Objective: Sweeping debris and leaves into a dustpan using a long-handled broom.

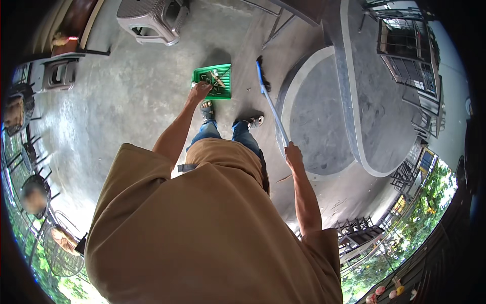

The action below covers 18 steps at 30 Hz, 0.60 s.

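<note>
My left hand (201,89) is closed at the near left side of a green dustpan (226,76), seemingly gripping it; the exact hold is hidden by my fingers. Small sticks, pale scraps and dark bits lie inside the pan, just beyond my left sandalled foot. In my right hand (292,152) is the blue handle (277,119) of a broom, angled away from me, with its dark bristled head (264,73) on the grey floor to the right of the pan.
Plastic stools (152,23) stand ahead and leftward (58,75). Metal table legs (273,28) are beyond the broom. A raised curved edge (352,121) crosses the right side. Stacked chairs (357,230) line the right rear. A person (35,197) is at the far left.
</note>
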{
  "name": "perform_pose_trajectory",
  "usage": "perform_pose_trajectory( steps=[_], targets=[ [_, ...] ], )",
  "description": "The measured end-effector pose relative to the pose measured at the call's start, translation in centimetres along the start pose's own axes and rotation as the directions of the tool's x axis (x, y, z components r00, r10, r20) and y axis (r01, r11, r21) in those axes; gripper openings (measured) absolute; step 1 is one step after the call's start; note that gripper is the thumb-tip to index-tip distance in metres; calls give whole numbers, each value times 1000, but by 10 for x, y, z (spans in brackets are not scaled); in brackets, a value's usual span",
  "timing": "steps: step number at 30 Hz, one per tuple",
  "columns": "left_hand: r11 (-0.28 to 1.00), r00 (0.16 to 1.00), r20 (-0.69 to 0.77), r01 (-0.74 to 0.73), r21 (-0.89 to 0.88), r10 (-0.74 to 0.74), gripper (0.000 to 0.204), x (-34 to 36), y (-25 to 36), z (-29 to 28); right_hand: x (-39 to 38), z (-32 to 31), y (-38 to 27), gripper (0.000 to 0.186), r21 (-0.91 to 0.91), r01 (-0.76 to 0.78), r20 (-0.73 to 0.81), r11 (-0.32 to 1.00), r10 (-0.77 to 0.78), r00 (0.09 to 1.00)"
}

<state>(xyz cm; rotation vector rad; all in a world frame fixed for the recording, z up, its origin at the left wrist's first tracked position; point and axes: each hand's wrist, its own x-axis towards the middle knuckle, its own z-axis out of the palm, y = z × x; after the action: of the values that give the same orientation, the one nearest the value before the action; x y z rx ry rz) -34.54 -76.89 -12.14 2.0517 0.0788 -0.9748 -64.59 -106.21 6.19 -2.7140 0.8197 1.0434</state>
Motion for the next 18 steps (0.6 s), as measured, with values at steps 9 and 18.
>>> perform_pose_trajectory(
  steps=[9, 18],
  targets=[
    [892, 927, 76, -374, 253, 367, 36, 24, -4, -2, -38, 55, -31, 30, 399, 46, -72, 916, -18, 997],
    [806, 899, 91, -425, 411, 428, 37, 1, 12, -9, -54, -11, -21, 27, 243, -99, -51, 965, 115, 992]
  ],
)
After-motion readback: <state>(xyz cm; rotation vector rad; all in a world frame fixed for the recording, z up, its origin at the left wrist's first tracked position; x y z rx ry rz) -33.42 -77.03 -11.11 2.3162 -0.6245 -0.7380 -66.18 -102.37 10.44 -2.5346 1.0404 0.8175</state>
